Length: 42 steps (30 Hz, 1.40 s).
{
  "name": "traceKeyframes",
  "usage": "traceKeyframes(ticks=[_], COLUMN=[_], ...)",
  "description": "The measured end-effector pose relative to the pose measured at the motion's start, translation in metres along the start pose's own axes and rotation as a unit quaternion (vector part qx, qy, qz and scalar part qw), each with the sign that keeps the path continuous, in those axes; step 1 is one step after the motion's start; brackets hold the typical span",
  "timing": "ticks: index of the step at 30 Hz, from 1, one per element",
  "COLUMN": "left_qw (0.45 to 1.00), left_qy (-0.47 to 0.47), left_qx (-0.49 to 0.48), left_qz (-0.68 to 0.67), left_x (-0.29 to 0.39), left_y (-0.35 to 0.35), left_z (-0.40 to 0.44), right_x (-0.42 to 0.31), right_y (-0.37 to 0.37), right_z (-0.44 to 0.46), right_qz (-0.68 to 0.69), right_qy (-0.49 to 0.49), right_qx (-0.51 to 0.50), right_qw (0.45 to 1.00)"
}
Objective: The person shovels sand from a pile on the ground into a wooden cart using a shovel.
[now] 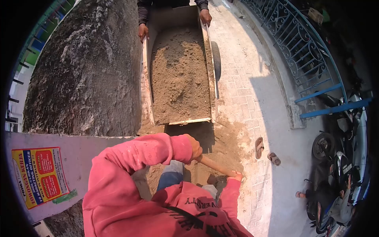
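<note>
My left hand (193, 147), at the end of a pink sleeve, is closed around a wooden tool handle (217, 165). Lower and to the right, my right hand (235, 176) grips the same handle near its end. The tool's head is not visible, so its kind cannot be told. Just ahead of my hands stands a cart (213, 94) loaded with grey-brown sand (179, 79). Another person's hands, one on the left side wall (143, 32) and one on the right (205, 17), hold the cart at its far end.
A rough grey wall (83, 71) runs along the left, with a poster (41, 175) on the pale wall nearer me. Two sandals (259, 148) lie on the paving at right. Beyond them are a blue metal gate (304, 51) and parked motorcycles (339, 170). Spilled sand (233, 146) covers the ground.
</note>
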<state>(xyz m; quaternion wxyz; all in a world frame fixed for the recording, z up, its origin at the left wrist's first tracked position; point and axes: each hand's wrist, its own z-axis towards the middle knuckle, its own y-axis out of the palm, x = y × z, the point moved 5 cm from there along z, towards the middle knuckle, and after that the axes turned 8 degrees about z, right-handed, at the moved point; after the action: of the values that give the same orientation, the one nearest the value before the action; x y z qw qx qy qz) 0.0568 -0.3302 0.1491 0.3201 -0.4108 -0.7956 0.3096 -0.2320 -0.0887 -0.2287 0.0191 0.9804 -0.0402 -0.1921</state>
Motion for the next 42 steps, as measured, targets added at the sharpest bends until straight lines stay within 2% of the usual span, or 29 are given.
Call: traceKeyframes(ticks=[1, 3, 4, 5, 6, 7, 8, 9, 11, 12, 14, 16, 18, 20, 21, 22, 24, 26, 27, 29, 31, 33, 34, 36, 38, 39, 41, 42], left_qw=[0.999, 0.994, 0.983, 0.967, 0.947, 0.921, 0.878, 0.852, 0.755, 0.732, 0.718, 0.71, 0.714, 0.732, 0.758, 0.8, 0.882, 0.945, 0.957, 0.964, 0.981, 0.979, 0.984, 0.984, 0.988, 0.989, 0.985, 0.977], left_qy=[-0.023, -0.022, -0.091, -0.144, -0.201, -0.23, -0.256, -0.321, -0.459, -0.482, -0.519, -0.491, -0.449, -0.428, -0.417, -0.417, -0.394, -0.312, -0.279, -0.263, -0.194, -0.183, -0.164, -0.141, -0.096, -0.069, -0.017, -0.004], left_qx=[0.002, 0.047, 0.0, 0.034, 0.078, 0.132, 0.233, 0.245, 0.297, 0.323, 0.325, 0.407, 0.472, 0.482, 0.462, 0.401, 0.236, 0.08, 0.059, -0.004, -0.014, -0.085, -0.073, -0.109, -0.122, -0.132, -0.157, -0.175], left_qz=[0.041, 0.097, 0.161, 0.207, 0.24, 0.284, 0.331, 0.331, 0.362, 0.357, 0.331, 0.297, 0.257, 0.223, 0.196, 0.161, 0.102, 0.053, 0.051, -0.043, -0.001, -0.014, 0.011, 0.016, 0.021, -0.011, -0.076, -0.125], left_x=[-0.038, -0.123, -0.165, -0.205, -0.249, -0.304, -0.349, -0.393, -0.433, -0.455, -0.467, -0.438, -0.38, -0.32, -0.289, -0.258, -0.202, -0.126, -0.095, -0.026, 0.031, 0.076, 0.091, 0.121, 0.151, 0.161, 0.18, 0.184], left_y=[-0.012, -0.052, -0.081, -0.111, -0.139, -0.161, -0.189, -0.213, -0.24, -0.24, -0.23, -0.206, -0.169, -0.117, -0.085, -0.052, 0.026, 0.072, 0.087, 0.128, 0.161, 0.179, 0.209, 0.228, 0.236, 0.237, 0.239, 0.262], left_z=[-0.003, -0.027, -0.045, -0.071, -0.102, -0.131, -0.171, -0.209, -0.277, -0.302, -0.326, -0.322, -0.295, -0.249, -0.223, -0.194, -0.132, -0.094, -0.079, -0.056, -0.029, -0.015, 0.0, 0.013, 0.014, 0.019, 0.029, 0.032], right_x=[0.009, 0.047, 0.068, 0.092, 0.115, 0.138, 0.16, 0.18, 0.214, 0.21, 0.201, 0.174, 0.143, 0.11, 0.094, 0.078, 0.047, 0.019, 0.007, -0.016, -0.028, -0.034, -0.033, -0.04, -0.034, -0.035, -0.03, -0.032], right_y=[0.007, 0.09, 0.129, 0.182, 0.237, 0.286, 0.331, 0.371, 0.428, 0.447, 0.447, 0.426, 0.39, 0.331, 0.3, 0.262, 0.171, 0.08, 0.037, -0.061, -0.138, -0.208, -0.237, -0.281, -0.315, -0.319, -0.322, -0.312], right_z=[-0.017, -0.052, -0.086, -0.132, -0.21, -0.265, -0.317, -0.367, -0.43, -0.454, -0.492, -0.487, -0.457, -0.407, -0.376, -0.345, -0.278, -0.245, -0.231, -0.203, -0.194, -0.169, -0.158, -0.157, -0.136, -0.121, -0.094, -0.082], right_qz=[-0.001, 0.113, 0.082, 0.135, 0.202, 0.202, 0.203, 0.185, 0.196, 0.198, 0.187, 0.179, 0.157, 0.14, 0.135, 0.131, 0.133, 0.128, 0.135, 0.126, 0.148, 0.184, 0.202, 0.241, 0.254, 0.255, 0.251, 0.239], right_qy=[-0.005, 0.016, 0.053, 0.038, 0.068, 0.099, 0.171, 0.214, 0.281, 0.286, 0.207, 0.176, 0.137, 0.093, 0.077, 0.062, 0.028, -0.025, -0.034, -0.05, -0.061, -0.077, -0.072, -0.123, -0.086, -0.054, -0.054, -0.054], right_qx=[0.006, -0.077, -0.118, -0.117, -0.134, -0.172, -0.265, -0.337, -0.385, -0.401, -0.445, -0.452, -0.441, -0.389, -0.358, -0.316, -0.224, -0.121, -0.079, 0.005, 0.045, 0.101, 0.117, 0.107, 0.126, 0.122, 0.137, 0.131], right_qw=[1.0, 0.99, 0.988, 0.983, 0.968, 0.959, 0.927, 0.898, 0.857, 0.848, 0.851, 0.856, 0.873, 0.906, 0.921, 0.937, 0.965, 0.984, 0.987, 0.991, 0.986, 0.975, 0.97, 0.957, 0.955, 0.958, 0.957, 0.961])
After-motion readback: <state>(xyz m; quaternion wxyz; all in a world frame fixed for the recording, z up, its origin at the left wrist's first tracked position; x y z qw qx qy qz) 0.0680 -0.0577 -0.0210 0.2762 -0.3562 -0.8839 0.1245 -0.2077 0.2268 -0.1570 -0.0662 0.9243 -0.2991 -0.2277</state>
